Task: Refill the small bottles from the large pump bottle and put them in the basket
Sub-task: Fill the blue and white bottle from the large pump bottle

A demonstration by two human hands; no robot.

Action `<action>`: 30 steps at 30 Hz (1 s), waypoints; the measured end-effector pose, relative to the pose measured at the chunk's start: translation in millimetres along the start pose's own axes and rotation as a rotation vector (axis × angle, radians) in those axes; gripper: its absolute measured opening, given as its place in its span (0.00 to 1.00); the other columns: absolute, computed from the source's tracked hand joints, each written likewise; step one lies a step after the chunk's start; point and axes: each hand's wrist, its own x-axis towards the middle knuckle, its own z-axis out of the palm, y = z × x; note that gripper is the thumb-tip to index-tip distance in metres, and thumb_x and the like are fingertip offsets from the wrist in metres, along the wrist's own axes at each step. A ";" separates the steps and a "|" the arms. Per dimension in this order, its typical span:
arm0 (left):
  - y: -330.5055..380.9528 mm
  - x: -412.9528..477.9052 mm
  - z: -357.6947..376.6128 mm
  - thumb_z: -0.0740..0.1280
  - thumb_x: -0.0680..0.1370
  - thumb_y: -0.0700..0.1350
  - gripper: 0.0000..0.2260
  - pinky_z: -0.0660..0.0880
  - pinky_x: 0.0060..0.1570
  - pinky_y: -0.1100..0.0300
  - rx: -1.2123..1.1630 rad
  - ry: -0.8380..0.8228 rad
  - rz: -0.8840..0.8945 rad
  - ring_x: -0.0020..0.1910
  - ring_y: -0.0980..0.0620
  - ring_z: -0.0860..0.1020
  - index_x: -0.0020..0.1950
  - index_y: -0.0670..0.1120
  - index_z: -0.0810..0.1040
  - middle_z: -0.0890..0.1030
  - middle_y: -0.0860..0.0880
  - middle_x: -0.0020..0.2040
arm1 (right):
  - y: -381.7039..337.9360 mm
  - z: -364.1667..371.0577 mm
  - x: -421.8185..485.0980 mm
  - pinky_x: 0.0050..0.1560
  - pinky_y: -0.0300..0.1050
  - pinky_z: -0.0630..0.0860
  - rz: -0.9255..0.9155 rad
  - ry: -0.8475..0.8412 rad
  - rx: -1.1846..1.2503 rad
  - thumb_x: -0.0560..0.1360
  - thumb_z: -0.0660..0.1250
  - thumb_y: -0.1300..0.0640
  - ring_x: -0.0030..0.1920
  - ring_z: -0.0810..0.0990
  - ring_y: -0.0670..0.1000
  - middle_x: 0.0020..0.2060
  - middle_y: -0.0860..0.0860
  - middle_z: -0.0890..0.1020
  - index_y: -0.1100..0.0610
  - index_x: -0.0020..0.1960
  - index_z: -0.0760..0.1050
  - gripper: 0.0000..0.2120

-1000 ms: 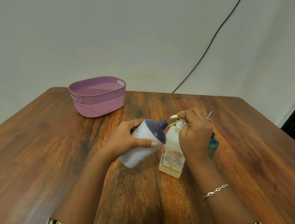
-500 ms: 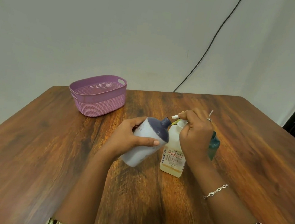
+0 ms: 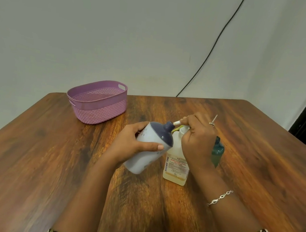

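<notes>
The left hand held the white small bottle tight and tipped it. Its blue neck sat right by the pump spout. The right hand curled over the top of the large pump bottle, which stood on the table. A green bottle stood just behind that hand. The purple basket sat far back on the left.

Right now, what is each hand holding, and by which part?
The left hand grips the small white bottle around its body. The right hand holds the large pump bottle by its pump head.
</notes>
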 end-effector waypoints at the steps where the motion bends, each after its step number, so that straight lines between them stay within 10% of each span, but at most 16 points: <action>1: -0.3 0.3 0.1 0.74 0.55 0.59 0.30 0.79 0.43 0.58 0.000 0.001 -0.001 0.45 0.56 0.80 0.56 0.53 0.79 0.82 0.53 0.48 | 1.3 1.4 -0.2 0.28 0.43 0.67 0.000 -0.001 -0.006 0.66 0.52 0.68 0.31 0.73 0.55 0.30 0.56 0.76 0.64 0.32 0.75 0.13; 12: 3.1 -3.9 -0.2 0.74 0.55 0.60 0.29 0.78 0.42 0.62 -0.019 -0.028 -0.002 0.45 0.57 0.80 0.54 0.55 0.78 0.82 0.54 0.48 | 2.6 -3.4 9.8 0.31 0.54 0.75 0.077 -0.030 0.116 0.69 0.52 0.61 0.34 0.77 0.56 0.33 0.57 0.79 0.66 0.36 0.78 0.17; 21: 1.1 -3.1 0.6 0.74 0.55 0.60 0.28 0.78 0.43 0.62 -0.030 -0.024 -0.002 0.45 0.57 0.80 0.53 0.57 0.78 0.82 0.55 0.48 | 0.8 5.6 0.2 0.27 0.42 0.64 0.046 -0.009 -0.041 0.62 0.61 0.77 0.31 0.72 0.55 0.29 0.55 0.74 0.63 0.31 0.72 0.11; 30: 2.6 -7.0 0.5 0.74 0.55 0.59 0.28 0.78 0.42 0.63 -0.052 -0.031 0.006 0.45 0.56 0.80 0.54 0.56 0.79 0.82 0.55 0.48 | 0.1 -2.2 11.8 0.29 0.44 0.68 0.060 -0.026 0.048 0.69 0.54 0.63 0.32 0.74 0.53 0.31 0.55 0.77 0.64 0.34 0.77 0.14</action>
